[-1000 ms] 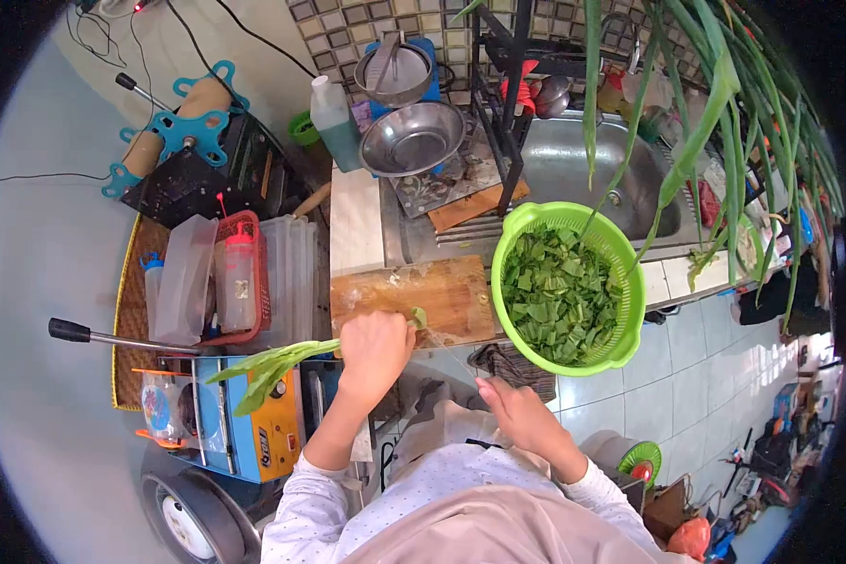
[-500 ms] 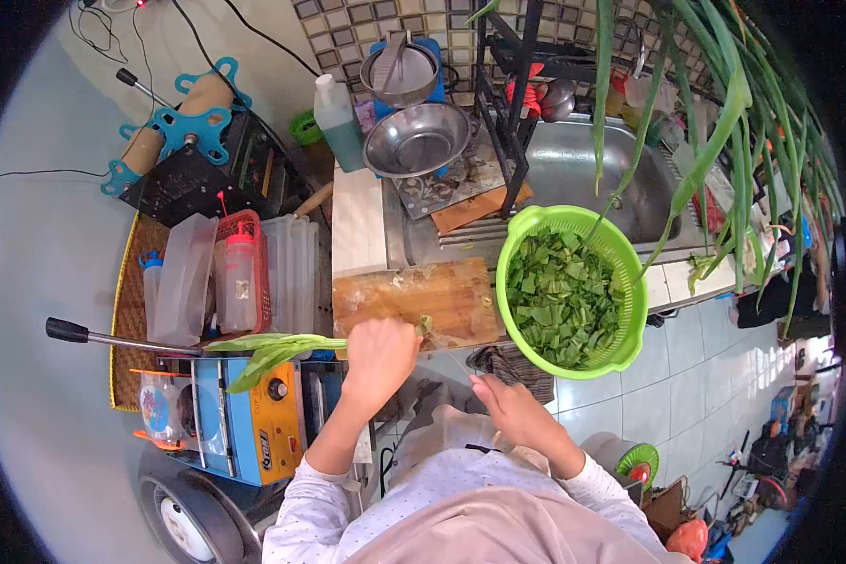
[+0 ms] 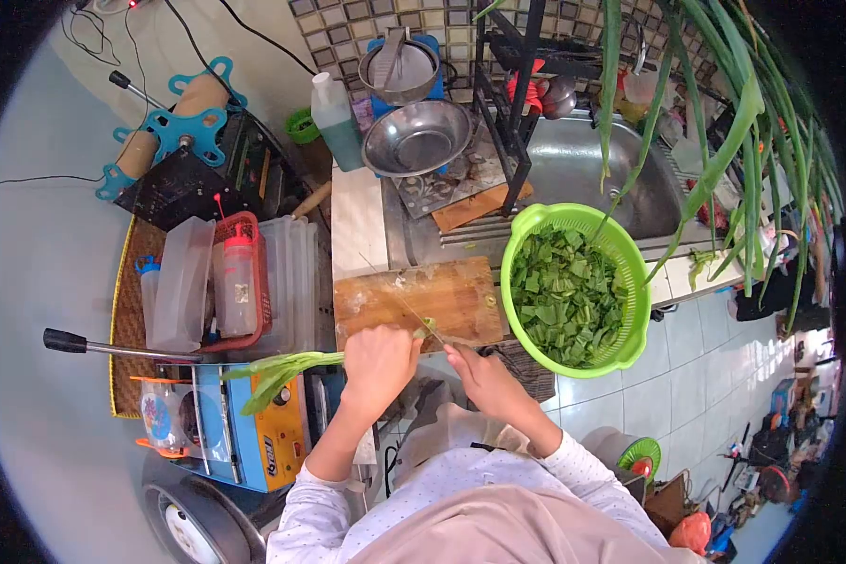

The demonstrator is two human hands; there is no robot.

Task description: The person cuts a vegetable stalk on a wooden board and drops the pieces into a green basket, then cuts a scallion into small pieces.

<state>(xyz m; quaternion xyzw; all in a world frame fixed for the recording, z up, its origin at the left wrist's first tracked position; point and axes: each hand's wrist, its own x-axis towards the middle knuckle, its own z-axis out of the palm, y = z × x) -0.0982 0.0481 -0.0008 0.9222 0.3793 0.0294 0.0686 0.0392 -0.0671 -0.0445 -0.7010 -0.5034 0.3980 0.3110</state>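
Note:
My left hand (image 3: 381,365) is closed around a bunch of leafy greens (image 3: 282,371); the leaves stick out to the left past the counter edge, and the stem ends poke out by my knuckles. In my right hand (image 3: 491,383) is a thin-bladed knife (image 3: 412,308), its blade slanting up and left across the wooden cutting board (image 3: 470,296), close to the stem ends. The handle is mostly hidden by my fingers. To the right of the board stands a green plastic colander (image 3: 637,315) holding chopped greens (image 3: 569,296).
A steel bowl (image 3: 416,139) and a bottle of green liquid (image 3: 336,127) stand behind the board. The steel sink (image 3: 644,179) lies at the back right, under hanging long green leaves (image 3: 724,179). Plastic containers (image 3: 287,282) and a blue-and-yellow machine (image 3: 282,442) are on the left.
My right hand has moved up and left, bringing the knife blade over the board at the stem ends. The greens' leaf tips have shifted slightly right and down.

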